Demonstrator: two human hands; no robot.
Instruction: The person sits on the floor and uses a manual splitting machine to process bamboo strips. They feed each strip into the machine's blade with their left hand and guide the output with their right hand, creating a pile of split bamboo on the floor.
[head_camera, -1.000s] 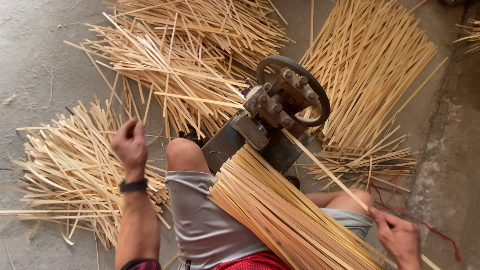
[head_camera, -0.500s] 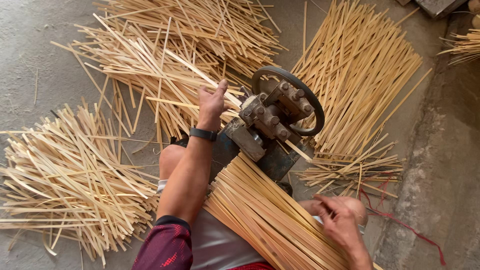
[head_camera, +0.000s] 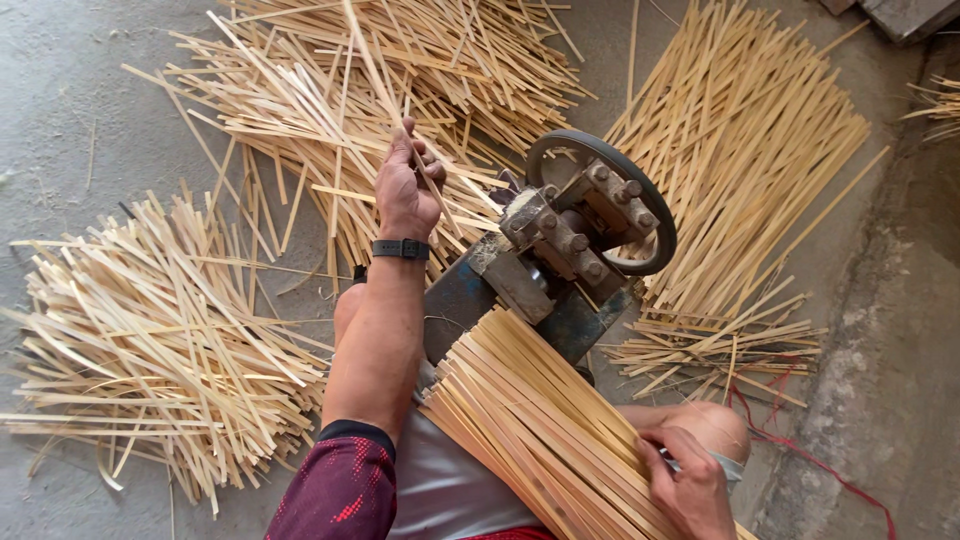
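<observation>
My left hand (head_camera: 407, 185), with a black watch on the wrist, is raised over the far pile and closed on a thin bamboo strip (head_camera: 378, 70) that sticks up and away. My right hand (head_camera: 690, 485) rests at the lower right on a thick bundle of bamboo strips (head_camera: 545, 430) lying across my lap. Its fingers pinch a strip at the bundle's edge. A small metal splitting machine (head_camera: 570, 235) with a dark round wheel stands between my knees, just past the bundle's far end.
Loose bamboo strips lie in heaps on the grey concrete floor: one heap at the left (head_camera: 150, 330), one at the top (head_camera: 400, 90), and a neater fan at the right (head_camera: 740, 170). A red cord (head_camera: 800, 450) trails at the lower right.
My left hand swung from the left heap to the far pile beside the machine and lifted a strip. My right hand moved onto the bundle's edge.
</observation>
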